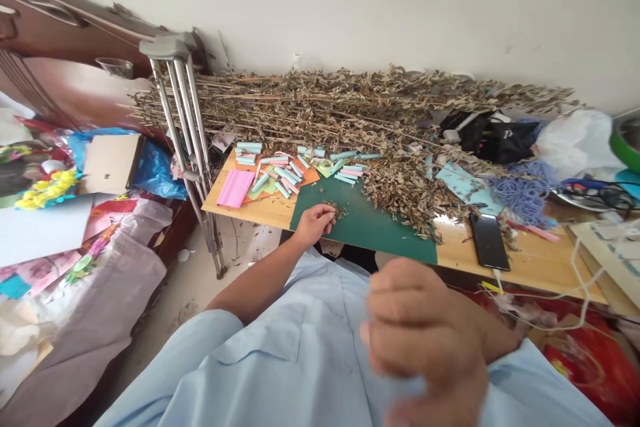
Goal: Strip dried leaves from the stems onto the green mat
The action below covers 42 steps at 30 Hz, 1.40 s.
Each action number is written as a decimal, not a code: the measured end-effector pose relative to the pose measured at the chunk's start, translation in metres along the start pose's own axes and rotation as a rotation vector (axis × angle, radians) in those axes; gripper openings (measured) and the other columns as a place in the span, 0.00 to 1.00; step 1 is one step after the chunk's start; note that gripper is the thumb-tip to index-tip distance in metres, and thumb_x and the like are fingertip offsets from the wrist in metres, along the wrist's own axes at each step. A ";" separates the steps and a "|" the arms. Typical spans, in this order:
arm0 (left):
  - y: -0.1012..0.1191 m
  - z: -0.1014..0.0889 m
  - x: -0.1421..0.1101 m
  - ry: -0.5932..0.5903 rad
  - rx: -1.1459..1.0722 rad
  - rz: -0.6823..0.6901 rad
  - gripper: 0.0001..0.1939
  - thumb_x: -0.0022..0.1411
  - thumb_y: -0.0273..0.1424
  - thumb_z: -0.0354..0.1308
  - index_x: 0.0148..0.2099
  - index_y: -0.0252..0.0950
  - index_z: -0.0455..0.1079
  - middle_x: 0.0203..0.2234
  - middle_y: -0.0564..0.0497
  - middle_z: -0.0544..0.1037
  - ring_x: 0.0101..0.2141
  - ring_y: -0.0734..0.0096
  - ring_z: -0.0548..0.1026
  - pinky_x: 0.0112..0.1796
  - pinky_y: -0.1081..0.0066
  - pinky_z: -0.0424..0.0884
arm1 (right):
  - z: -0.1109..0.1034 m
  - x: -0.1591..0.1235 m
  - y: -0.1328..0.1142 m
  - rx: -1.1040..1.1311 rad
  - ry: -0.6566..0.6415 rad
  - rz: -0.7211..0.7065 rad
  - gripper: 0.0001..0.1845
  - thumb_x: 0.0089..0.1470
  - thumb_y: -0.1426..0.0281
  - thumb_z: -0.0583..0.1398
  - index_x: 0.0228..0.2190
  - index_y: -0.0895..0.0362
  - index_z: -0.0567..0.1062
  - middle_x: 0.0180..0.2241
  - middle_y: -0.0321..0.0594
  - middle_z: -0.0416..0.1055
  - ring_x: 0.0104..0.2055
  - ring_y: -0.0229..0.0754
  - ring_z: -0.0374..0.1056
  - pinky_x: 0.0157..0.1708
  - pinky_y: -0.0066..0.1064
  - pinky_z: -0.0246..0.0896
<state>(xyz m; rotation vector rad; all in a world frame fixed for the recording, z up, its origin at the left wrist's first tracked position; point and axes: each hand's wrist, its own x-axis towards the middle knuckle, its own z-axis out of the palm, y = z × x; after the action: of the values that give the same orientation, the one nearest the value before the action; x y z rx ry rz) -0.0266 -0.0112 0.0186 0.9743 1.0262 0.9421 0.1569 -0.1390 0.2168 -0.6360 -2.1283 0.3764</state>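
Left hand [313, 225] at about 11 o'clock rests on the green cutting mat [385, 227], fingers curled and seemingly pinching a dried leaf clump [338, 210], though the grip is partly hidden; right hand [425, 340] at 5 o'clock is blurred, fingers curled, holding nothing visible. Leaf bits could scatter into the pastel paper rolls [280, 173] at 12 o'clock or onto the black phone [489, 240] at 2 o'clock if the brittle stems [320, 103] on the surface [255, 210] get knocked.
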 end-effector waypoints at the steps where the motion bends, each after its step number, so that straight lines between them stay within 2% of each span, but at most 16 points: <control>1: 0.001 0.000 0.000 -0.013 -0.005 -0.001 0.15 0.57 0.38 0.63 0.42 0.34 0.72 0.25 0.53 0.76 0.18 0.80 0.69 0.21 0.76 0.62 | 0.011 -0.001 0.020 0.002 0.064 -0.057 0.05 0.54 0.56 0.65 0.32 0.41 0.78 0.28 0.33 0.73 0.30 0.41 0.71 0.30 0.36 0.71; 3: 0.003 0.001 0.000 -0.016 0.004 -0.002 0.14 0.57 0.39 0.64 0.41 0.34 0.72 0.25 0.53 0.76 0.18 0.80 0.69 0.20 0.77 0.61 | 0.036 -0.002 0.065 -0.042 0.254 -0.054 0.06 0.58 0.61 0.63 0.37 0.45 0.77 0.32 0.37 0.76 0.33 0.43 0.74 0.35 0.37 0.72; 4: 0.004 0.001 0.000 -0.016 0.006 0.008 0.14 0.58 0.39 0.63 0.39 0.33 0.72 0.26 0.52 0.76 0.18 0.80 0.69 0.20 0.77 0.61 | 0.050 -0.003 0.086 -0.089 0.318 0.049 0.07 0.58 0.64 0.62 0.40 0.48 0.77 0.34 0.40 0.77 0.35 0.44 0.74 0.36 0.38 0.73; 7: 0.006 0.002 0.000 -0.032 0.004 0.001 0.15 0.60 0.41 0.63 0.39 0.33 0.72 0.27 0.52 0.76 0.18 0.80 0.71 0.20 0.77 0.60 | 0.087 -0.016 0.135 -0.121 0.293 0.404 0.13 0.63 0.65 0.57 0.46 0.52 0.76 0.42 0.47 0.77 0.35 0.43 0.74 0.34 0.36 0.72; 10: 0.005 0.001 0.001 -0.033 0.020 -0.007 0.17 0.60 0.43 0.62 0.41 0.33 0.71 0.24 0.53 0.76 0.18 0.79 0.71 0.19 0.78 0.59 | 0.112 -0.038 0.158 -0.093 0.206 0.538 0.15 0.63 0.65 0.56 0.49 0.54 0.75 0.44 0.46 0.77 0.35 0.42 0.73 0.36 0.36 0.73; 14: 0.004 0.001 0.002 -0.048 0.026 -0.006 0.17 0.61 0.43 0.62 0.41 0.33 0.70 0.18 0.55 0.73 0.18 0.78 0.71 0.19 0.79 0.58 | 0.131 -0.060 0.169 -0.066 0.175 0.572 0.13 0.62 0.65 0.58 0.47 0.53 0.76 0.44 0.43 0.78 0.38 0.43 0.74 0.43 0.38 0.72; 18: 0.005 0.001 0.002 -0.048 0.002 0.007 0.18 0.59 0.42 0.64 0.41 0.35 0.66 0.19 0.55 0.74 0.19 0.76 0.73 0.18 0.80 0.57 | 0.140 -0.064 0.176 -0.006 0.256 0.574 0.07 0.61 0.66 0.60 0.40 0.52 0.78 0.40 0.42 0.78 0.38 0.44 0.74 0.43 0.38 0.72; 23: 0.005 0.001 0.001 -0.060 0.005 -0.006 0.18 0.61 0.45 0.62 0.39 0.33 0.68 0.22 0.52 0.75 0.20 0.77 0.74 0.17 0.80 0.56 | 0.142 -0.062 0.179 0.047 0.299 0.604 0.06 0.60 0.68 0.60 0.34 0.52 0.78 0.37 0.40 0.78 0.39 0.44 0.74 0.42 0.37 0.71; 28: -0.001 -0.003 0.000 -0.133 0.018 0.027 0.24 0.56 0.42 0.68 0.49 0.31 0.69 0.23 0.51 0.78 0.16 0.81 0.68 0.18 0.79 0.59 | 0.144 -0.063 0.182 0.058 0.359 0.702 0.06 0.59 0.67 0.60 0.34 0.53 0.78 0.35 0.39 0.77 0.33 0.41 0.71 0.36 0.35 0.70; 31: -0.005 -0.003 0.001 -0.101 0.026 0.017 0.23 0.58 0.40 0.66 0.49 0.29 0.70 0.24 0.50 0.79 0.14 0.82 0.66 0.17 0.79 0.61 | 0.145 -0.063 0.182 0.091 0.369 0.714 0.06 0.58 0.67 0.61 0.33 0.53 0.78 0.35 0.39 0.77 0.33 0.41 0.72 0.37 0.35 0.70; 34: -0.006 0.000 0.002 -0.061 0.026 -0.002 0.19 0.61 0.38 0.63 0.48 0.28 0.71 0.23 0.49 0.79 0.16 0.79 0.70 0.17 0.79 0.62 | 0.144 -0.064 0.181 0.106 0.373 0.707 0.06 0.57 0.66 0.62 0.33 0.53 0.78 0.36 0.40 0.78 0.35 0.42 0.72 0.38 0.35 0.70; 38: -0.001 0.003 0.000 -0.068 0.014 0.003 0.15 0.63 0.36 0.61 0.46 0.29 0.72 0.23 0.48 0.78 0.23 0.72 0.77 0.18 0.80 0.64 | 0.143 -0.067 0.181 0.152 0.363 0.703 0.07 0.58 0.64 0.63 0.35 0.53 0.79 0.38 0.41 0.78 0.38 0.43 0.73 0.39 0.37 0.71; 42: 0.000 0.003 0.000 -0.068 0.001 -0.002 0.14 0.62 0.35 0.61 0.45 0.30 0.70 0.25 0.49 0.78 0.24 0.72 0.79 0.18 0.80 0.66 | 0.144 -0.070 0.183 0.217 0.382 0.756 0.11 0.58 0.63 0.63 0.42 0.52 0.79 0.38 0.41 0.79 0.33 0.42 0.74 0.37 0.37 0.73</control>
<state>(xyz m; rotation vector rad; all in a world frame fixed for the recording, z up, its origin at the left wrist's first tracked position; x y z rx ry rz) -0.0237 -0.0121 0.0193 0.9996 0.9700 0.9014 0.1314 -0.0329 -0.0005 -1.2616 -1.4007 0.8070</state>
